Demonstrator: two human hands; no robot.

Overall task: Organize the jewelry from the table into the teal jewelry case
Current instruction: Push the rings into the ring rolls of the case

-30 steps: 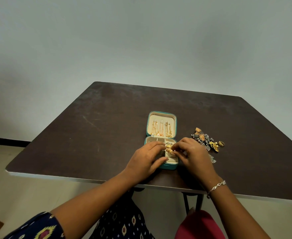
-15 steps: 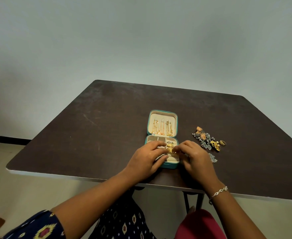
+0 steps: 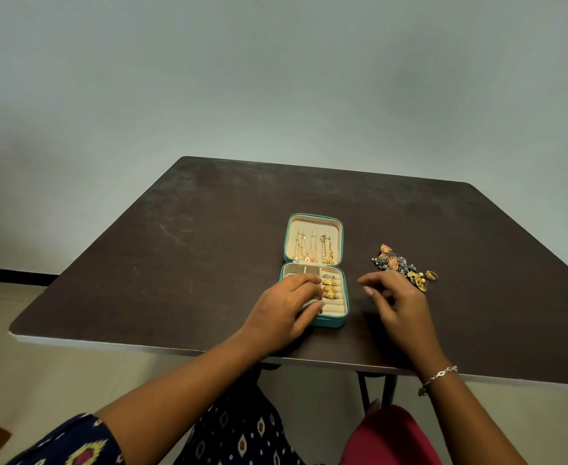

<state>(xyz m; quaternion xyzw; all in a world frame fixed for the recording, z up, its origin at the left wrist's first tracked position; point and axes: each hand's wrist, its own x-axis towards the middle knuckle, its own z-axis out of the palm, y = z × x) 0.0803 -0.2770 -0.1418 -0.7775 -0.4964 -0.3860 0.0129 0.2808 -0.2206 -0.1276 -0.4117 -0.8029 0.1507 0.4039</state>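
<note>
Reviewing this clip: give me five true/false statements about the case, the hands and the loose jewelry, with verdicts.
1. The teal jewelry case is open. True.
2. Gold chains sit in its lid. True.
3. The right hand rests on the case. False: it is off the case, to its right; the left hand rests on the case.
4. The loose jewelry lies left of the case. False: it lies to the right.
5. Gold rings sit in the case's base. True.
</note>
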